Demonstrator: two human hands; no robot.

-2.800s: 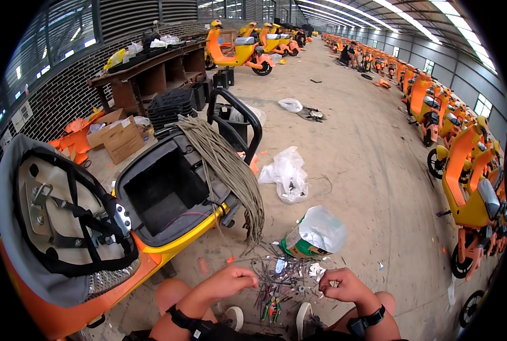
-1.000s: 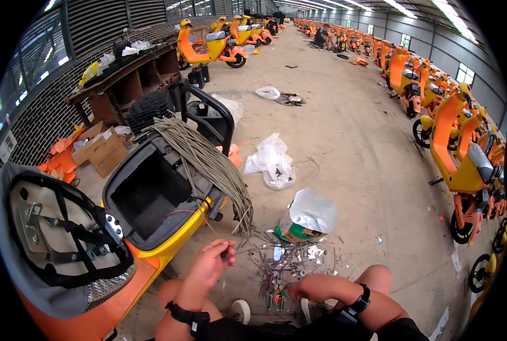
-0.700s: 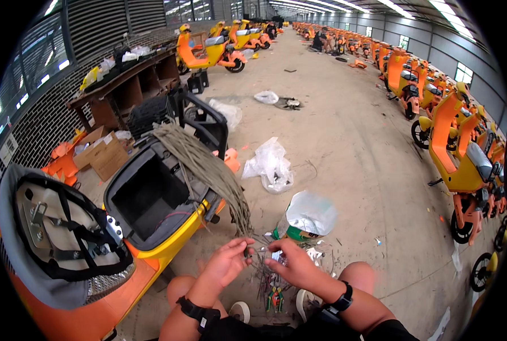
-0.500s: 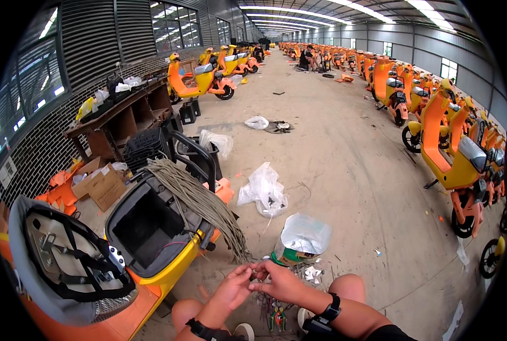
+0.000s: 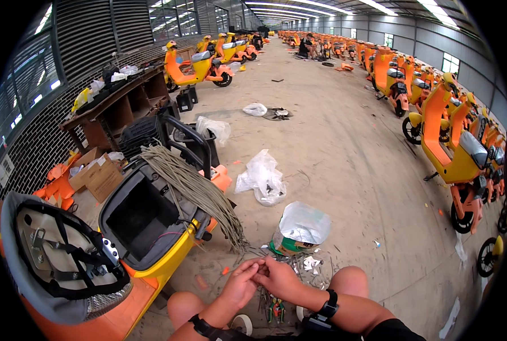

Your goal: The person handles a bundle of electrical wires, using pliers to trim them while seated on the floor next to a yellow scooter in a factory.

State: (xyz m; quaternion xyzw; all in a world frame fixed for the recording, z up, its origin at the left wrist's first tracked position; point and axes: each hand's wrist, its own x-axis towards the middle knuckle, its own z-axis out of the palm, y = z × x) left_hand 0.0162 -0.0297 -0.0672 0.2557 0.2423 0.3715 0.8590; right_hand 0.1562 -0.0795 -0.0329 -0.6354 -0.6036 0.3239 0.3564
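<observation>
The left hand (image 5: 240,286) and right hand (image 5: 280,281) meet low in front of the person, fingers curled and tips drawn together; whether something small is pinched between them I cannot tell. Below, on the floor (image 5: 355,193), lie pliers (image 5: 276,310) with coloured handles, among thin dark strips (image 5: 263,304). They look stiff and sturdy, probably with some weight, and best held by the handles. Just beyond the hands stands a green and white bag (image 5: 300,227), likely light, soft and slippery, easiest to grip at its rim. To the left, a bundle of cord (image 5: 193,190) drapes over the scooter (image 5: 176,254); it seems limp, so gathering several strands together should suit it
</observation>
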